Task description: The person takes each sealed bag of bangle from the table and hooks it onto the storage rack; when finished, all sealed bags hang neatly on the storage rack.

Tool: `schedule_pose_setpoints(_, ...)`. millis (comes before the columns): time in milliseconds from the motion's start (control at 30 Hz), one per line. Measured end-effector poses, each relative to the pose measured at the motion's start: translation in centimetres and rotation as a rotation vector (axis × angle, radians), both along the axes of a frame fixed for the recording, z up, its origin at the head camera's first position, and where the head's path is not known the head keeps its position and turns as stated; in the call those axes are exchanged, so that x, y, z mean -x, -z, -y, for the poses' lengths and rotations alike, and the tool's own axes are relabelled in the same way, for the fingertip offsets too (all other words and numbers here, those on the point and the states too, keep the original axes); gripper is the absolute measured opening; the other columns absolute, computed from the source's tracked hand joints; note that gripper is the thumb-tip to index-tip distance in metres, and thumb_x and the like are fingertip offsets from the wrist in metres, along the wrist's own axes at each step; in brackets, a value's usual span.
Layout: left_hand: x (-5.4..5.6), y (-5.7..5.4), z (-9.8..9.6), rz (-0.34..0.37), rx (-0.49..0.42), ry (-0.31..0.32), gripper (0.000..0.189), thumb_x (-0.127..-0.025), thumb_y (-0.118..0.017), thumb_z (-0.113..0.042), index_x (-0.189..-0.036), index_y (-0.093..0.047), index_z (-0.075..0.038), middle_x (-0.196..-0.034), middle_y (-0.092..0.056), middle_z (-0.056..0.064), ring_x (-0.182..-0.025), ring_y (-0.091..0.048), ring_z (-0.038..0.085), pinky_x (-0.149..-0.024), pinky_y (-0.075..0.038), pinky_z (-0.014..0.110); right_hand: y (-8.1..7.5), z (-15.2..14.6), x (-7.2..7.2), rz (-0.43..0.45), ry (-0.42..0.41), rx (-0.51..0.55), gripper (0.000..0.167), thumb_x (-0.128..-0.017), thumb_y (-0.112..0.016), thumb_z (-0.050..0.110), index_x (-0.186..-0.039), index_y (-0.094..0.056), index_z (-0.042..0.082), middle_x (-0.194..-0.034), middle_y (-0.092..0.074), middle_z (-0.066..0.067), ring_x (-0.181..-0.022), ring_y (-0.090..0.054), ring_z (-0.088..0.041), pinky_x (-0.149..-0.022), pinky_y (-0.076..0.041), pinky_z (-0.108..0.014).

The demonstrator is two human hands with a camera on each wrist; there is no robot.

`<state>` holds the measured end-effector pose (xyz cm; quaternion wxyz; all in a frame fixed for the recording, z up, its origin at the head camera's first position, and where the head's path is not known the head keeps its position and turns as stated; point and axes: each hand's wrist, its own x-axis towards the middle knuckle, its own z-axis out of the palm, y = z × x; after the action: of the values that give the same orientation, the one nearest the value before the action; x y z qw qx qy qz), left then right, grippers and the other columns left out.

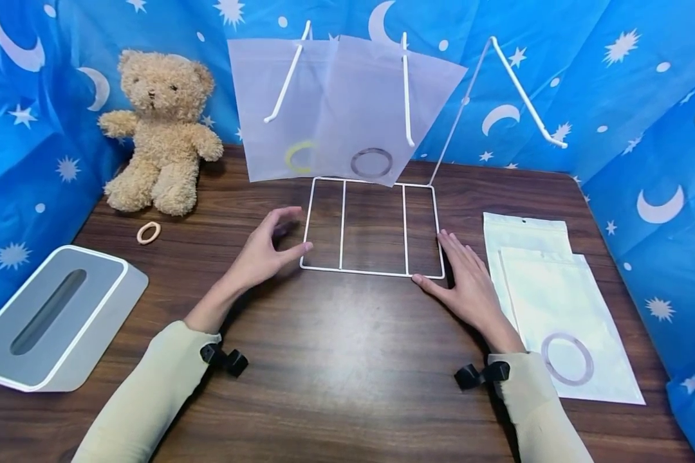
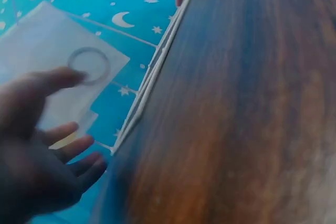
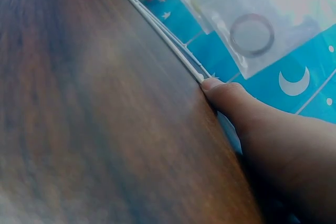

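A white wire rack (image 1: 370, 273) with a flat base and long hooks stands on the dark wood table. Two translucent bags hang on it: the left bag (image 1: 284, 77) shows a yellow ring, the right bag (image 1: 373, 96) a dark ring. At the base's left side my left hand (image 1: 263, 254) is spread, thumb and fingers well apart, holding nothing; its thumb tip overlaps the side wire in the head view. My right hand (image 1: 469, 286) touches the right side with straight fingers, and its thumb (image 3: 223, 90) rests at the front right corner. The rightmost hook (image 1: 524, 90) is bare.
A teddy bear (image 1: 165, 132) sits at the back left, with a small beige ring (image 1: 141, 235) before it. A grey-topped tissue box (image 1: 101, 289) stands front left. Two whitish bags overlap on the right, the front bag (image 1: 562, 289) over the back bag (image 1: 527, 231). Blue moon-and-star cloth surrounds the table.
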<state>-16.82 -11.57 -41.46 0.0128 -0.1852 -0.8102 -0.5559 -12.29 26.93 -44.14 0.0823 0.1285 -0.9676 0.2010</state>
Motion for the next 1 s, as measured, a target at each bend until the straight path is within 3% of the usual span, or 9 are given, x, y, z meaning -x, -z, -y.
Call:
schedule_pose_setpoints(100,0.4,1.2,0.3,-0.157,0.256,-0.011,0.078,-0.083,-0.078,-0.039,-0.145,-0.044,-0.007,-0.146,-0.045,0.012,-0.139,-0.034,0.028,-0.111,-0.028,0.049,-0.1,-0.1,0.1,-0.003,0.000,0.000,0.096,-0.084,-0.066,0.062,-0.156,-0.027,0.012,-0.159,-0.027,-0.010,-0.145,-0.023,-0.030,-0.116,-0.016,-0.046)
schedule_pose_setpoints(200,0.6,2.1,0.3,-0.185,0.399,0.008,0.089,-0.082,-0.075,-0.051,-0.151,-0.037,-0.010,-0.154,-0.037,0.010,-0.145,-0.022,0.026,-0.114,-0.020,0.050,-0.1,-0.3,0.1,-0.004,-0.003,0.001,0.097,-0.084,-0.066,0.063,-0.156,-0.027,0.012,-0.159,-0.027,-0.009,-0.145,-0.023,-0.029,-0.116,-0.016,-0.046)
schedule_pose_setpoints(333,0.8,2.6,-0.2,-0.211,0.504,0.028,0.098,-0.081,-0.070,-0.062,-0.153,-0.032,-0.008,-0.157,-0.031,0.009,-0.147,-0.018,0.025,-0.117,-0.011,0.044,-0.1,-0.5,0.3,-0.017,-0.006,0.005,0.097,-0.083,-0.067,0.062,-0.156,-0.027,0.012,-0.159,-0.027,-0.009,-0.145,-0.023,-0.028,-0.116,-0.015,-0.044)
schedule_pose_setpoints(567,0.6,2.9,0.0,-0.254,0.585,0.024,0.101,-0.080,-0.066,-0.068,-0.153,-0.032,-0.007,-0.157,-0.031,0.010,-0.147,-0.018,0.024,-0.117,-0.011,0.040,0.2,-0.4,0.2,-0.015,-0.013,0.017,0.096,-0.084,-0.067,0.061,-0.156,-0.026,0.012,-0.159,-0.027,-0.008,-0.145,-0.022,-0.028,-0.116,-0.015,-0.045)
schedule_pose_setpoints(1000,0.4,3.0,0.4,-0.272,0.583,0.033,0.094,-0.083,-0.068,-0.062,-0.153,-0.034,-0.009,-0.157,-0.032,0.008,-0.146,-0.020,0.025,-0.117,-0.013,0.044,0.4,0.1,0.1,-0.001,-0.004,0.003,0.097,-0.084,-0.065,0.063,-0.156,-0.026,0.012,-0.159,-0.026,-0.009,-0.145,-0.023,-0.029,-0.116,-0.015,-0.045)
